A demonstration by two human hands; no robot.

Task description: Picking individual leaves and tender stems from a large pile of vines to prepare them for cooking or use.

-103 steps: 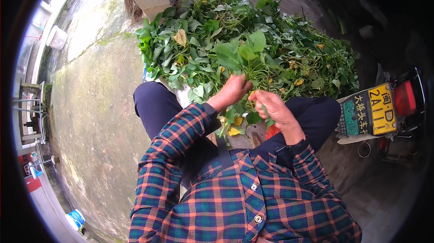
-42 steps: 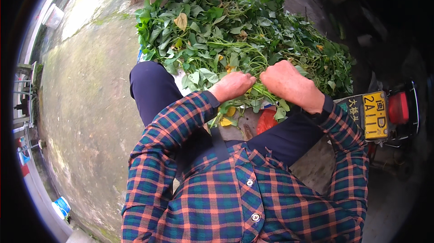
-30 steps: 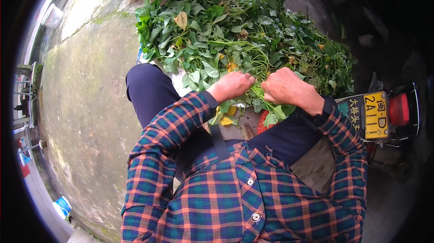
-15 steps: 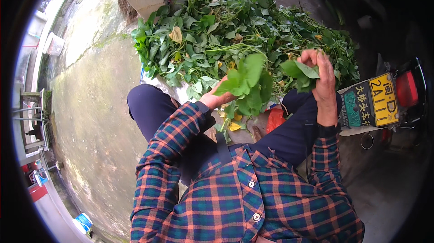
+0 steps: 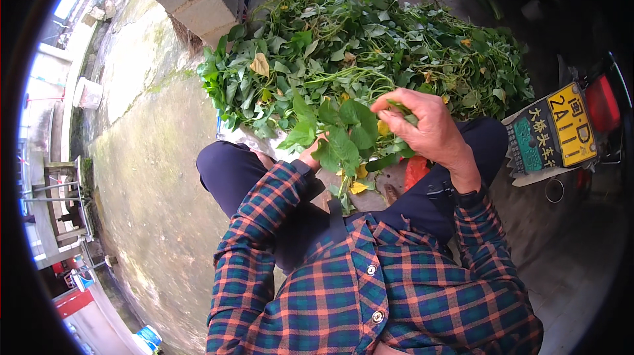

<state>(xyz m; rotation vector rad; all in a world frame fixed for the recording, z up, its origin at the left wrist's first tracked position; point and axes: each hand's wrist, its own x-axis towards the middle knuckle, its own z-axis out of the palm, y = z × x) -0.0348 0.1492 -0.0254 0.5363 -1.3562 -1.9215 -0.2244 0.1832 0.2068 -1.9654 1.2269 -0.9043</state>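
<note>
Clasping the bunch, my left hand sits between my knees, closed, mostly hidden by leaves. My right hand curls at the bunch's right edge, thumb and forefinger nearly meeting; I cannot tell whether they pinch anything. Beyond lies the heap of greens. Something red lies near my right knee, a yellow plate farther right.

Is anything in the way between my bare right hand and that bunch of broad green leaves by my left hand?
Nothing visible: your bare right hand has its fingertips right at the edge of the bunch of broad green leaves. Those leaves cover most of your bare left hand.
</note>
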